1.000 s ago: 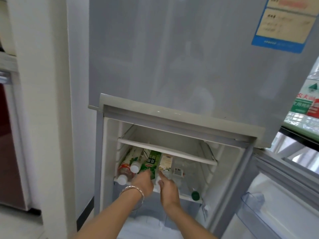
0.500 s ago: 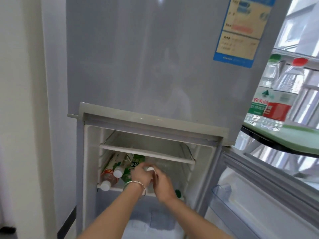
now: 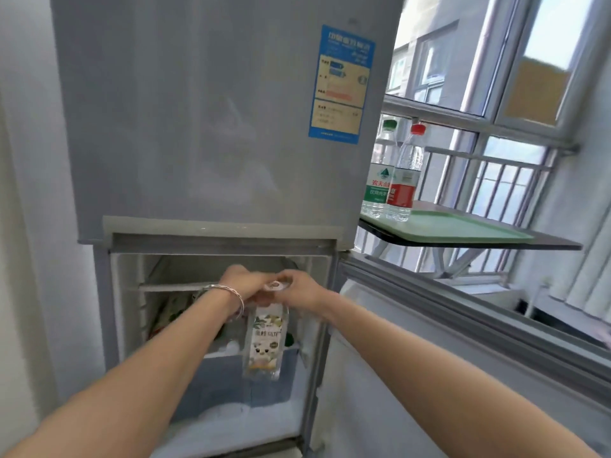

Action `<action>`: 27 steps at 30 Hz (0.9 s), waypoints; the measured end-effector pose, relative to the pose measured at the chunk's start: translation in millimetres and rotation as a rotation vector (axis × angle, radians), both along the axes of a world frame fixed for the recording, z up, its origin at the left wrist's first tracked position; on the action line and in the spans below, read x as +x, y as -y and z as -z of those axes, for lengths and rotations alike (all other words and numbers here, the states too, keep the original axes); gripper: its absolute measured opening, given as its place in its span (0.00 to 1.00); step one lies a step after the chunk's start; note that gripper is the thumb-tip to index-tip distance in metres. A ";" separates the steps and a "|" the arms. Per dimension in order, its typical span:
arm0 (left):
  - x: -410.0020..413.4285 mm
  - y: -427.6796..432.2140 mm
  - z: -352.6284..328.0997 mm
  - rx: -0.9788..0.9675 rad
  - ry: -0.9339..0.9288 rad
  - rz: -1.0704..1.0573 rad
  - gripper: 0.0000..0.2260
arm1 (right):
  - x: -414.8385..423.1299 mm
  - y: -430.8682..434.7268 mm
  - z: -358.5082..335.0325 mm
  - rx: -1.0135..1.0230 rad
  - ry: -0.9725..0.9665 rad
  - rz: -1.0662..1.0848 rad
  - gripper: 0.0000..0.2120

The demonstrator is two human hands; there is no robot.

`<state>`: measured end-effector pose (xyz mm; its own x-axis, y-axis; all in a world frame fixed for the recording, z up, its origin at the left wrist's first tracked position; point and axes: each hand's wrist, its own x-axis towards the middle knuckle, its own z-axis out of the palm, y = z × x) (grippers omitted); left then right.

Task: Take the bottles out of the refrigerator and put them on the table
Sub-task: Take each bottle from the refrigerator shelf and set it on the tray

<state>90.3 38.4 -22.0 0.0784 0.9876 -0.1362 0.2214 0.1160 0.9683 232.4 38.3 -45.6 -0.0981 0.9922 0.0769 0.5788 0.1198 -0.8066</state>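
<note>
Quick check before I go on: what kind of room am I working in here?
Probably a home kitchen or utility corner by a window. A grey two-door refrigerator stands open below, a barred window sits to its right, and a small table carries a green tray with two water bottles.

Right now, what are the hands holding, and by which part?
Both hands, left hand and right hand, hold one clear labelled bottle by its capped top; its body hangs free below.

We see the bottle [image 3: 263, 342] hanging upright before the open lower compartment of the refrigerator [image 3: 211, 127], between our left hand [image 3: 243, 281] and right hand [image 3: 302, 289]. Right of the refrigerator, two bottles [image 3: 391, 180] stand on a tray [image 3: 463, 228] on the counter [image 3: 549, 243].
</note>
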 end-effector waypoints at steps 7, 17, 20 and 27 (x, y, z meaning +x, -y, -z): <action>16.9 37.4 -96.7 0.227 0.041 0.087 0.10 | 35.3 50.7 -103.1 0.162 -0.083 0.098 0.13; 85.5 42.3 -133.7 0.608 -0.138 0.337 0.35 | 101.9 94.1 -221.6 0.397 -0.108 0.219 0.21; 116.1 36.7 -151.4 0.677 -0.032 0.308 0.37 | 139.5 100.1 -219.8 0.278 -0.068 0.219 0.32; 213.3 30.1 -186.3 0.879 0.062 0.211 0.39 | 197.7 74.2 -171.2 0.377 0.163 0.418 0.40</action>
<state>303.6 8.2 164.3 0.2516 0.6974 0.6711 0.0984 -0.7082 0.6991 430.1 -35.9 125.6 0.2553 0.8565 0.4486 0.7519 0.1157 -0.6490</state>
